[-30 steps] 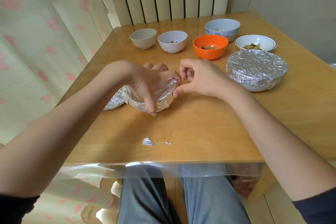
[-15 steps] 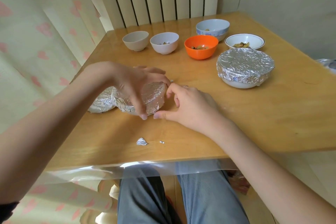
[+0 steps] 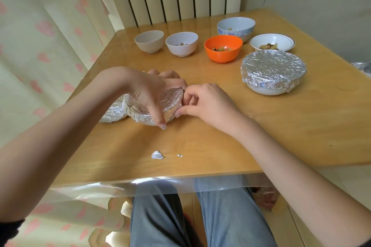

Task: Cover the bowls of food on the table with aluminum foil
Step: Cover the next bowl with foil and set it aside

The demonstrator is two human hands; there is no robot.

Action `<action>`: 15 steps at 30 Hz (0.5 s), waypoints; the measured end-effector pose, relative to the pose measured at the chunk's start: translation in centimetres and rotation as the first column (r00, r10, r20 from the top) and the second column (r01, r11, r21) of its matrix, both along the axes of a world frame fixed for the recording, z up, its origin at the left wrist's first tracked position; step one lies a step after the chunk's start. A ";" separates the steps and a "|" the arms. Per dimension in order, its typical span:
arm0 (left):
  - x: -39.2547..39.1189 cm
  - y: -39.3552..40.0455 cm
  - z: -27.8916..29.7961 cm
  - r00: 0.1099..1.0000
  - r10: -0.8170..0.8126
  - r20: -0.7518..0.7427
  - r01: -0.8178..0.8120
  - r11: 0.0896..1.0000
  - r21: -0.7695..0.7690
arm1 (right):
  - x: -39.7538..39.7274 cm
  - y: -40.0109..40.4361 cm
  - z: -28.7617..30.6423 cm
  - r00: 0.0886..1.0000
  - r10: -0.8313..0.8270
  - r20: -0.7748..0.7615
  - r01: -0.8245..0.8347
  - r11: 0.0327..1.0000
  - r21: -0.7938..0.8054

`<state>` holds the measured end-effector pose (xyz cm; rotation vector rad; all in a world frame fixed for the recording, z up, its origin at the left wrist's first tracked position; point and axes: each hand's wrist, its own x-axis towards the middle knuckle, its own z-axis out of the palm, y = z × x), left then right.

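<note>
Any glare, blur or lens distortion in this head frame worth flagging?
Head view: soft even daylight; glare streaks on the clear plastic table cover at the near edge; wide-angle bending at the borders; crinkled foil-covered large bowl sharp, no motion blur on the hands.

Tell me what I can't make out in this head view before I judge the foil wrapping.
- Contents of the small foil-wrapped bowl: hidden by foil and the left hand.
- Contents of the large foil-covered white bowl: hidden by foil.
- Beige bowl: inside hidden by its near wall.
- Crumpled foil object: cut off by the right edge.
- Right hand fingertips: partly curled under the palm.
</note>
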<state>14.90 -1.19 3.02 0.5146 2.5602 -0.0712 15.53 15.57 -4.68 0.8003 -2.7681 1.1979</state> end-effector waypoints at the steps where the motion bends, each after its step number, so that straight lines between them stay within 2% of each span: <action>1: 0.0 0.0 0.0 1.000 -0.003 0.001 0.003 1.000 0.007 | -0.3 0.0 0.0 1.000 0.018 -0.002 -0.018 1.000 0.002; 5: 0.1 -0.1 0.0 1.000 -0.010 0.011 0.010 0.999 0.034 | -1.2 0.3 0.5 0.998 0.051 -0.027 -0.050 0.998 0.040; 11: -0.1 -0.3 -0.4 1.000 0.006 0.002 -0.006 0.999 0.038 | -3.1 0.2 2.5 0.993 0.011 -0.120 0.017 0.973 0.230; 13: -0.2 -0.4 -0.4 1.000 0.009 -0.001 -0.008 0.999 0.038 | -3.5 0.0 2.3 0.995 0.037 -0.089 -0.016 0.973 0.232; 15: -0.1 -0.4 -0.5 1.000 0.010 0.001 -0.010 0.999 0.043 | -3.8 0.1 1.6 0.996 0.090 -0.023 -0.085 0.984 0.157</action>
